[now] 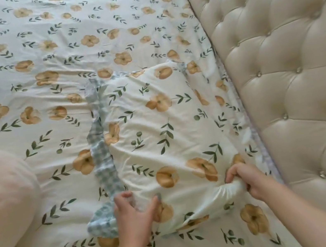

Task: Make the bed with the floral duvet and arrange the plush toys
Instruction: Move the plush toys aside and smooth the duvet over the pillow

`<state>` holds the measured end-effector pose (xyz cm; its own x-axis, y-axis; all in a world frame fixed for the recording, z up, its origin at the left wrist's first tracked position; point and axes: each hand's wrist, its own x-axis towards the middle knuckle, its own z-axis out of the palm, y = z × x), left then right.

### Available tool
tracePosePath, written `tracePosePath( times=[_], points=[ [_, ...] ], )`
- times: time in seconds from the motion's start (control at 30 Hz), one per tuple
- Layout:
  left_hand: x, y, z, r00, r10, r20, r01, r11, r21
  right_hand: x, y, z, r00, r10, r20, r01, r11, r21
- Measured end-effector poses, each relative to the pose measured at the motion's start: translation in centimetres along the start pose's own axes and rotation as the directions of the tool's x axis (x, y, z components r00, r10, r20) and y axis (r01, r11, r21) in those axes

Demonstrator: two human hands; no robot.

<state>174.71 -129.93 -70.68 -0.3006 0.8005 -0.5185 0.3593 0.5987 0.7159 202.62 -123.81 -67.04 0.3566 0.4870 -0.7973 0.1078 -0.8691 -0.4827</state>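
The cream cotton floral duvet (35, 47), printed with orange blossoms and green sprigs, lies spread over the bed up to the headboard edge, with a wide open stretch beyond and to the left of the pillow. A matching plump floral pillow (165, 127) lies on it, its long side just beside the tufted, buttoned cream leather-look headboard (287, 57). The left hand (133, 215) grips the pillow's near left corner, thumb and fingers curled round fabric beside the ruffled blue-and-white gingham trim (101, 162). The right hand (248, 180) clenches a bunched fold at the near right corner. A smooth, rounded pale pink plush shape (0, 195) sits at the bed's left edge, cut off by the frame; what it is cannot be told. Soft creases run across the duvet.
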Motion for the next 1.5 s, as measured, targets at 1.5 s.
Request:
tracePosePath(
  times=[1.5],
  points=[
    [7.8,15.2,14.1,0.975,0.141,0.174,-0.198,0.903,0.382,8.6,-6.8,-10.0,0.847,-0.505,-0.164,0.277,0.685,-0.674]
  ],
)
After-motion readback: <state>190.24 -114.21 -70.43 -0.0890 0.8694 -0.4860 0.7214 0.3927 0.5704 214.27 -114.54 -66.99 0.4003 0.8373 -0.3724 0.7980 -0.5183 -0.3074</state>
